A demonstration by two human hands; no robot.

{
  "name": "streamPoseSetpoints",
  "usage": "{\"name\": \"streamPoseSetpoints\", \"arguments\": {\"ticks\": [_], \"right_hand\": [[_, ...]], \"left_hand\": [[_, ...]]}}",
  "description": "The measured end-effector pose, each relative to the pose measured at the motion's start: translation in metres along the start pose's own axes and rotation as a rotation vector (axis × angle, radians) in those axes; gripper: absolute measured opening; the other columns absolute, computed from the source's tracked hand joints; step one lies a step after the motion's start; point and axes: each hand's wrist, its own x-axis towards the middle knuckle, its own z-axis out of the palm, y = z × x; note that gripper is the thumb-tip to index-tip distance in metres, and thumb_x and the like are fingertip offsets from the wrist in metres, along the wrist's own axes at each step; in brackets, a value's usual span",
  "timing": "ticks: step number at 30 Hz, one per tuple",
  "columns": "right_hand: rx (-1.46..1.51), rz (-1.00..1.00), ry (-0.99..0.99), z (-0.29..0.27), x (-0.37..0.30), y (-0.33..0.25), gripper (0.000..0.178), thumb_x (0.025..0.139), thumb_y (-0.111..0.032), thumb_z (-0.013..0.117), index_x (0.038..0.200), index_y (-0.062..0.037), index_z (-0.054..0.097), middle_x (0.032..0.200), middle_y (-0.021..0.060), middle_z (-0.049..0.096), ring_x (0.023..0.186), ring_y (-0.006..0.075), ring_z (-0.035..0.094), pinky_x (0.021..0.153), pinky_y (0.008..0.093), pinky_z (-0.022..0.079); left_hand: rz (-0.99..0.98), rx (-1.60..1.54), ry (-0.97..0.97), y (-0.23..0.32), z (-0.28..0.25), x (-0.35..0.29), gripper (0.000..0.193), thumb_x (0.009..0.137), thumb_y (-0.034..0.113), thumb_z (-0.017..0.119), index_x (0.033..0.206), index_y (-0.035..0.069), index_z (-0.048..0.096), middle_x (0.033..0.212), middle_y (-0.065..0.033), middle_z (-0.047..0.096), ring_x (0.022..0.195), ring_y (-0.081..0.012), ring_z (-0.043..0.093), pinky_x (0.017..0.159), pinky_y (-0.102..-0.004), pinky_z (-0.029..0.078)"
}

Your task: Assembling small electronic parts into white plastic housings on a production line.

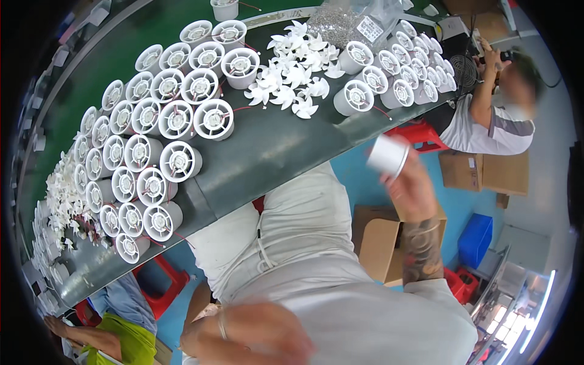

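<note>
My right hand (412,187) is raised off the table's near edge, its fingers closed round a white cylindrical fan housing (387,157). Only the plain side of that housing faces me. My left hand (261,331) is close in front of my body, smeared by motion, and whether it holds anything does not show. On the dark green table (261,152), many similar white fan housings (176,118) stand in rows to the left, with round spoked grilles and thin red leads. A second group of housings (401,91) stands at the right. Between the groups lies a heap of white fan blades (298,67).
A pile of small metal parts (331,24) and a clear plastic bag (377,27) lie at the back. More blades (67,188) are heaped far left. Cardboard boxes (377,243), a blue bin (474,240) and red stools (164,286) are below. People sit at both sides.
</note>
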Motion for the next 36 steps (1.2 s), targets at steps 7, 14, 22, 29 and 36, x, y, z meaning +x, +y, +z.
{"name": "streamPoseSetpoints", "arguments": {"ticks": [7,14,22,29,36], "right_hand": [[-0.350,-0.171,0.281,-0.073,0.073,-0.086,0.027,0.092,-0.005,0.054,0.117,0.0031,0.053,0.102,0.0131,0.064,0.080,0.0200,0.067,0.069,0.0222,0.058],[-0.392,-0.183,0.378,-0.069,0.115,-0.094,0.007,0.089,-0.004,0.060,0.094,-0.0005,0.057,0.092,0.0056,0.058,0.084,0.0151,0.060,0.079,0.0272,0.057],[-1.518,-0.425,0.801,-0.054,0.110,-0.123,0.028,0.094,-0.021,0.059,0.102,0.0048,0.064,0.093,0.0090,0.064,0.087,0.0191,0.063,0.079,0.0288,0.052],[-1.408,-0.893,-0.270,0.148,0.169,-0.072,0.033,0.088,-0.008,0.062,0.121,-0.0033,0.060,0.111,0.0090,0.063,0.103,0.0166,0.059,0.087,0.0283,0.047],[-1.468,-0.904,-0.927,0.276,0.338,0.007,0.040,0.082,-0.009,0.067,0.121,-0.0031,0.060,0.121,0.0140,0.059,0.107,0.0247,0.058,0.090,0.0322,0.047]], "left_hand": [[0.059,-0.248,-0.427,0.018,0.022,0.048,0.077,0.094,0.058,0.043,0.091,-0.016,0.065,0.096,-0.0354,0.060,0.083,-0.0506,0.058,0.062,-0.0505,0.054],[0.047,-0.433,-0.559,0.021,-0.019,0.030,0.074,0.091,0.060,0.049,0.088,-0.011,0.069,0.098,-0.0282,0.066,0.099,-0.0509,0.056,0.084,-0.0612,0.044],[0.248,-0.314,-0.352,0.048,-0.029,0.015,0.068,0.089,0.059,0.053,0.093,-0.007,0.070,0.107,-0.0252,0.066,0.118,-0.0492,0.048,0.099,-0.0626,0.032],[0.294,-0.252,-0.374,0.062,-0.050,0.012,0.061,0.088,0.054,0.059,0.102,-0.005,0.069,0.115,-0.0239,0.063,0.125,-0.0500,0.043,0.102,-0.0625,0.030],[0.378,-0.133,0.039,0.098,-0.070,-0.059,0.030,0.087,0.039,0.064,0.072,0.012,0.060,0.085,0.0010,0.064,0.115,-0.0251,0.050,0.099,-0.0483,0.038]]}}
